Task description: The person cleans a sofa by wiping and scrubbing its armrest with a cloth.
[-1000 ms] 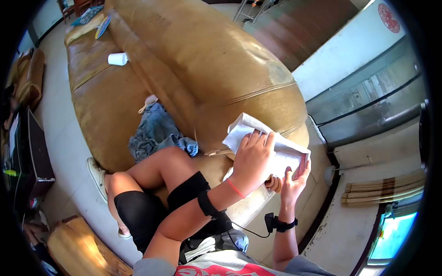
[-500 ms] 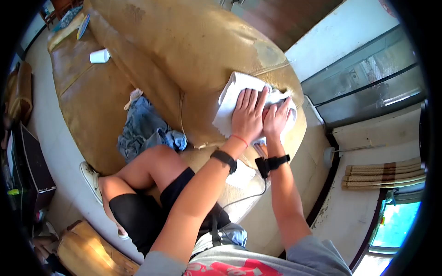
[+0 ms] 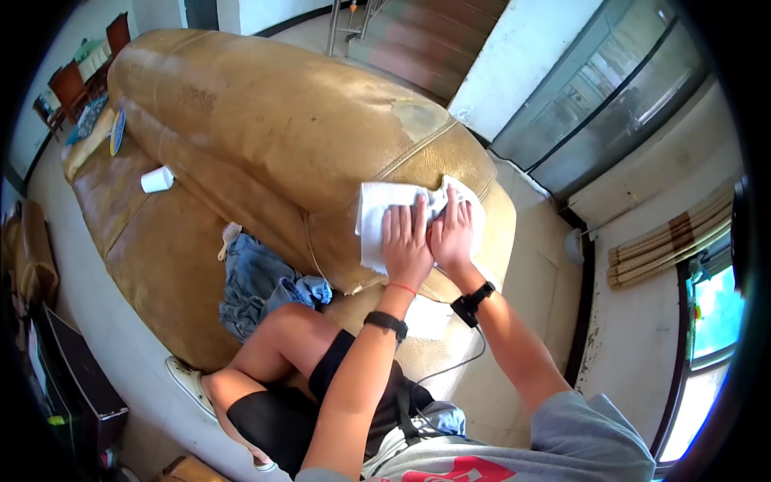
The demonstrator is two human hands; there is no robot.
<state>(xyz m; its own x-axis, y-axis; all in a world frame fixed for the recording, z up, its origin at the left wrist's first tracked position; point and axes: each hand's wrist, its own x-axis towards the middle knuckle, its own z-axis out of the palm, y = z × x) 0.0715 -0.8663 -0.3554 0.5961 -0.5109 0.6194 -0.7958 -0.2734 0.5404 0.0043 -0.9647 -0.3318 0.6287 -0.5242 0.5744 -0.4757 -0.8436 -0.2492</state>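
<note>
A white cloth (image 3: pixel 372 229) lies spread on the rounded end of a tan leather sofa (image 3: pixel 273 128). Both hands press on it side by side. My left hand (image 3: pixel 408 249) rests flat, its fingers stretched toward the cloth's far edge. Touching it, my right hand (image 3: pixel 453 238) lies over the right part of the cloth with its fingers extended; its thumb side is partly hidden. Rumpled blue denim clothing (image 3: pixel 261 281) is on the seat by my bent knee. A pale brush (image 3: pixel 229 236) lies against the denim.
Farther along the seat are a white cup (image 3: pixel 157 179) on its side and a round blue-and-yellow object (image 3: pixel 118 132). A white sheet-like patch (image 3: pixel 426 317) shows below my wrists. A cable (image 3: pixel 450 361) hangs from my right wristband. Stairs (image 3: pixel 426 40) rise behind the sofa.
The view has tilted up, bringing more of the stairs and room into sight. Both hands and the cloth appear lower and slightly farther left, still in contact with the sofa.
</note>
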